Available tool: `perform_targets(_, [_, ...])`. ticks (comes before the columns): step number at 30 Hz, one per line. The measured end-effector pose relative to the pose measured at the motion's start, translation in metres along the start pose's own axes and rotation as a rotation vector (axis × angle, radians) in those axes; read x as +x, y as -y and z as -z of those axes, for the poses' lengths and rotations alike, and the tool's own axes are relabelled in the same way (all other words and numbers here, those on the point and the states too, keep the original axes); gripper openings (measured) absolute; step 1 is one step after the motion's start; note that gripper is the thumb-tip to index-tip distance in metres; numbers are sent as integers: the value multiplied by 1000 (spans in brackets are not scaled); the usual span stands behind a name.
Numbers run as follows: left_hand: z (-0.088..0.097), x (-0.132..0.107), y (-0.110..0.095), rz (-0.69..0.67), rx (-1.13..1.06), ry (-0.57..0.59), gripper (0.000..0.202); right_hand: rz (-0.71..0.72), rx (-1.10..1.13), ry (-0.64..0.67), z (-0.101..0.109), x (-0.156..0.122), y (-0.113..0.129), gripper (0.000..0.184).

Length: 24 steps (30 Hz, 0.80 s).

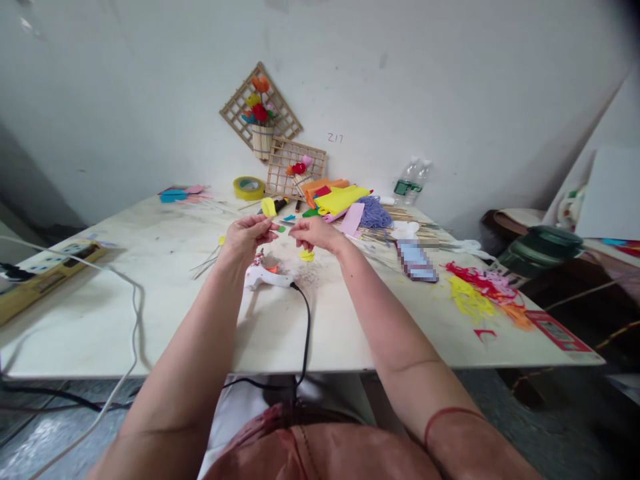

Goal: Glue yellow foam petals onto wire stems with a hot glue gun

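Observation:
My left hand (246, 237) is closed in a pinch over the middle of the table. A yellow felt piece (269, 207) stands just above its fingertips and appears held there. Close by on the right, my right hand (316, 235) is also pinched; what lies between its fingers is too small to make out. A small green piece (281, 229) shows in the gap between the hands. Below them a white glue gun (270, 277) rests on the table with its black cord running toward me. Near it are an orange scrap (273, 269) and a yellow scrap (307, 255).
Behind the hands lie yellow tape (249, 188), folded coloured felt (343, 199) and purple yarn (375, 213). Lattice frames with felt flowers (260, 110) lean on the wall. A phone (417, 260) and felt strips (473, 300) lie right; a power strip (50, 273) is left.

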<state>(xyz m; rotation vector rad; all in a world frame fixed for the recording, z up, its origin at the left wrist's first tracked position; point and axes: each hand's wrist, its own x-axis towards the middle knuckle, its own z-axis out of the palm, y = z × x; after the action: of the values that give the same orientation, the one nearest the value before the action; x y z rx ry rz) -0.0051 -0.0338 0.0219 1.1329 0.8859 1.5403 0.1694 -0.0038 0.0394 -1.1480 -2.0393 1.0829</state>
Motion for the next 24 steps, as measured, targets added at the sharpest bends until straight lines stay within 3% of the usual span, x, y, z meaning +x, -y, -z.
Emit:
perform_targets(3, [9, 4, -4, -85, -33, -100, 27, -14, -263, 152, -18, -3, 2, 25])
perform_targets(8, [16, 7, -8, -153, -130, -207, 26, 4, -807, 147, -56, -9, 5, 58])
perform_targets(13, [17, 8, -8, -182, -178, -248, 25, 19, -986, 259, -82, -17, 8, 37])
perform_targets(19, [21, 10, -9, -218, -206, -279, 24, 106, -1067, 67, -86, -28, 8, 42])
perform_targets(24, [27, 11, -14, -247, -238, -382, 24, 128, -1159, -83, -63, -34, 0, 35])
